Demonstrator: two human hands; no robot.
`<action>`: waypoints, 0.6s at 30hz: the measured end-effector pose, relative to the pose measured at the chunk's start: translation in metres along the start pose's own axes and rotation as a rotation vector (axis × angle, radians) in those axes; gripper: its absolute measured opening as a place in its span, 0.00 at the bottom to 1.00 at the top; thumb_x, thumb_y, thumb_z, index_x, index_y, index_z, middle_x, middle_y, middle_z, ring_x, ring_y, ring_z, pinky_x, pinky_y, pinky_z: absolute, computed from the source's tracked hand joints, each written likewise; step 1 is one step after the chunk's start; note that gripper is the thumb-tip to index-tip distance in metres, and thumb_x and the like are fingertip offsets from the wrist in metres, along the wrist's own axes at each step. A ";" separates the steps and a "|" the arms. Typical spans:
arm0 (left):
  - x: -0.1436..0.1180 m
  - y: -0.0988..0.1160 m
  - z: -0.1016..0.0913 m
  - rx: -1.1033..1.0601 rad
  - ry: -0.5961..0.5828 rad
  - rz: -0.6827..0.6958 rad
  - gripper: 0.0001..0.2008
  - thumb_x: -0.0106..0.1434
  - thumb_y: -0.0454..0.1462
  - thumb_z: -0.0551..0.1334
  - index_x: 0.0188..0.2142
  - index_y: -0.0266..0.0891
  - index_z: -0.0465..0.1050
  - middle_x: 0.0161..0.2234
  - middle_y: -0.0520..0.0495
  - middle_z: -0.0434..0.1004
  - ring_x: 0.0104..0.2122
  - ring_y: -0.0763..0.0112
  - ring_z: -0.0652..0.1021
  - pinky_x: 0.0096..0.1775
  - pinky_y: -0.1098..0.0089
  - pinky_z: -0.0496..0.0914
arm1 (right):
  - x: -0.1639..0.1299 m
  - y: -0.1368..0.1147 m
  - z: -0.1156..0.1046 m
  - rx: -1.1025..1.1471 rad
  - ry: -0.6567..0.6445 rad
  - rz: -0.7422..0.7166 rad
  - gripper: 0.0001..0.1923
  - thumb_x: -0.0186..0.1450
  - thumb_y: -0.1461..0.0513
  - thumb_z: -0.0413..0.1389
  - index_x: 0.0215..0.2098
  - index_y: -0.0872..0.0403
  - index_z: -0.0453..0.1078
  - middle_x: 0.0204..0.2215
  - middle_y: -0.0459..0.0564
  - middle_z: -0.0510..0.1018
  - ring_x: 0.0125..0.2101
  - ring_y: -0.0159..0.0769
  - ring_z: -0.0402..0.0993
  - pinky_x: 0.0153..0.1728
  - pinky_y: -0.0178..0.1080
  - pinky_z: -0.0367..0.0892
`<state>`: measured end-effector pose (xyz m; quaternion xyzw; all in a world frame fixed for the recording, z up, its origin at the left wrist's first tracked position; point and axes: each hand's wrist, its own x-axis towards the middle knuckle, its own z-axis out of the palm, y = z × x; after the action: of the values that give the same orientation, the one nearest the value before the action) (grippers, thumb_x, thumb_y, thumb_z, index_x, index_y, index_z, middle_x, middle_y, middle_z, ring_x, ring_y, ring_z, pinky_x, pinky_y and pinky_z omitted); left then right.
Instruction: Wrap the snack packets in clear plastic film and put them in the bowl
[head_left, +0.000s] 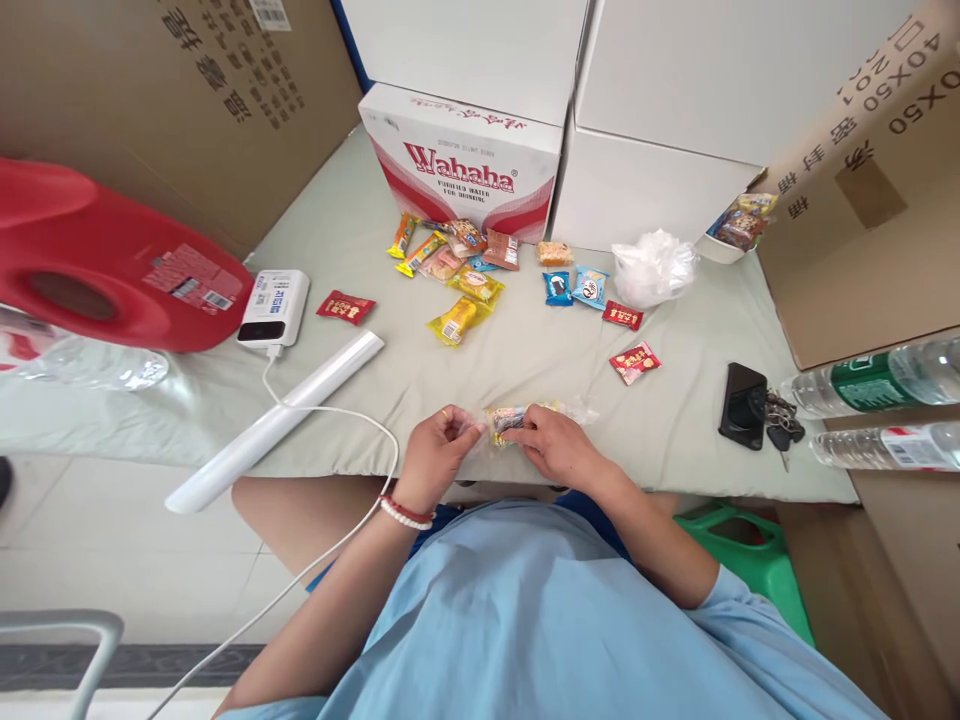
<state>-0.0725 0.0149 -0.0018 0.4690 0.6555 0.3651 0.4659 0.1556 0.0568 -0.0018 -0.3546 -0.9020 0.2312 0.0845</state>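
Close to the table's front edge lies a clear plastic bag (579, 409) with small wrapped snacks (507, 416) inside. My left hand (437, 452) pinches the left end of the bag between thumb and fingers. On the snacks rests my right hand (559, 446), fingers bent and gripping the bag from above; what its fingertips touch is partly hidden. Beyond the hands are yellow-wrapped snacks (459, 318), a red packet (635, 363) and another red packet (346, 307).
A white Wahaha carton (465, 170) stands behind a pile of snacks. A crumpled white plastic bag (654, 268) and a snack-filled bowl (726, 250) are back right. Left are a power bank (274, 306), its cable and a white tube (277, 420); right, a phone (742, 405), keys and bottles.
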 end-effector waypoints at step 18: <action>-0.020 0.004 0.072 1.037 -0.049 0.611 0.29 0.66 0.29 0.56 0.66 0.25 0.62 0.54 0.30 0.71 0.49 0.52 0.71 0.52 0.55 0.71 | -0.047 0.059 -0.012 0.006 0.302 0.560 0.10 0.70 0.56 0.57 0.39 0.52 0.78 0.37 0.55 0.77 0.43 0.48 0.70 0.48 0.48 0.67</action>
<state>0.0002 0.0001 -0.0145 0.8105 0.5726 0.1043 0.0656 0.2293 0.0670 -0.0192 -0.6193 -0.7459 0.1929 0.1514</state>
